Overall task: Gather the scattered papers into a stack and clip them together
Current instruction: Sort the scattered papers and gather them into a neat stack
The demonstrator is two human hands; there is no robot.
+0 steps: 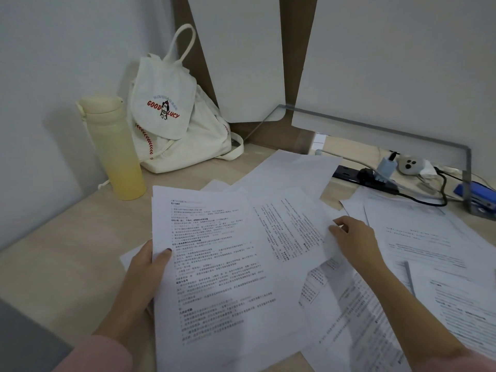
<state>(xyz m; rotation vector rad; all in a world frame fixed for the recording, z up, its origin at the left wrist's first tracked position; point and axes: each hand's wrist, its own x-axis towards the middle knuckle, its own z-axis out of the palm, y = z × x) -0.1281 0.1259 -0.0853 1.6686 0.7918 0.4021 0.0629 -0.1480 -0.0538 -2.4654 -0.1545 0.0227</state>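
Gathering is in hand; clipping is not yet begun. The left hand [145, 267] grips the left edge of a white printed sheet [214, 264] raised over the near middle of the pale wooden desk [67, 251], thumb curled on top. The right hand [351, 237] pinches the right edge of a second printed sheet [292, 229] beside it. More loose white papers [429, 251] lie spread toward the desk's right edge. Next, I judge, the second sheet must slide squarely onto the held one, edges aligned
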